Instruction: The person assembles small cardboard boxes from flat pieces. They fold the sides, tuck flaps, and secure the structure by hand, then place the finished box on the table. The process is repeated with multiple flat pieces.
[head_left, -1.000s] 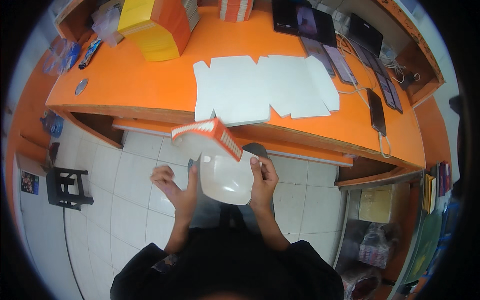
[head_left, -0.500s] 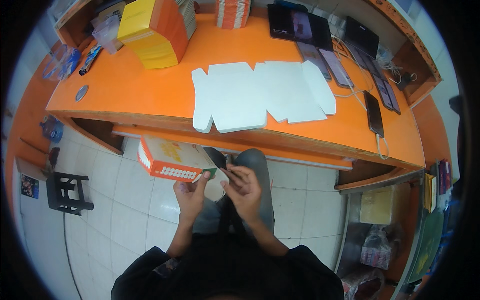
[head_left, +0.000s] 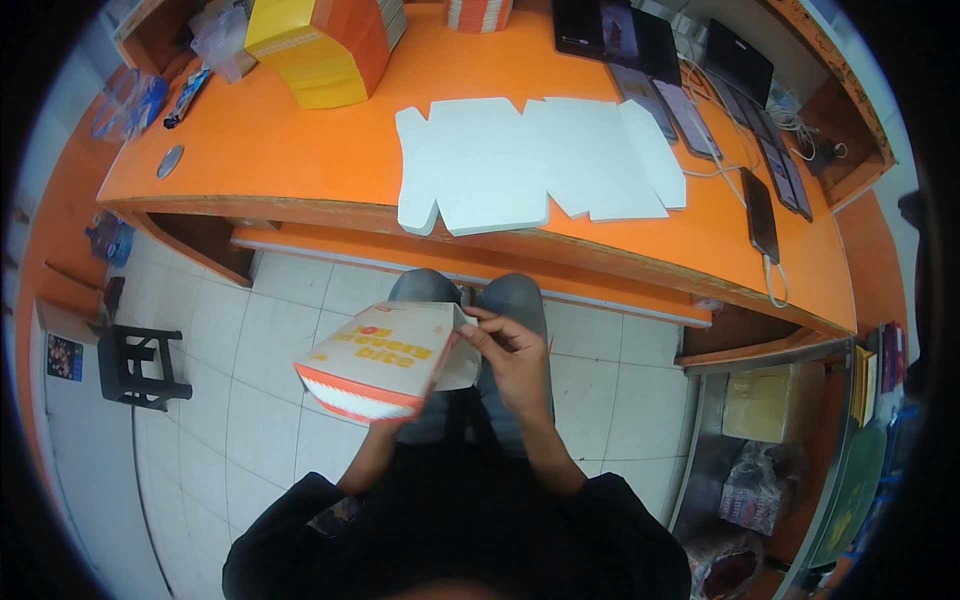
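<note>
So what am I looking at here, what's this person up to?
A person is handling an orange-and-white cardboard box above their lap. Their right hand is at the box's right end, by a pale flap. The left forearm runs up to the box, which hides that hand. On the orange desk in front lie flat white cardboard cutouts, with a yellow-and-orange stack farther back and several phones to the right, including one black phone.

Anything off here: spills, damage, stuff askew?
No spill or damage that I can see. Only the white cables look untidy: loose, tangled loops around the phones at the desk's right end. The box gapes by the right hand, but looks unfinished rather than torn.
</note>
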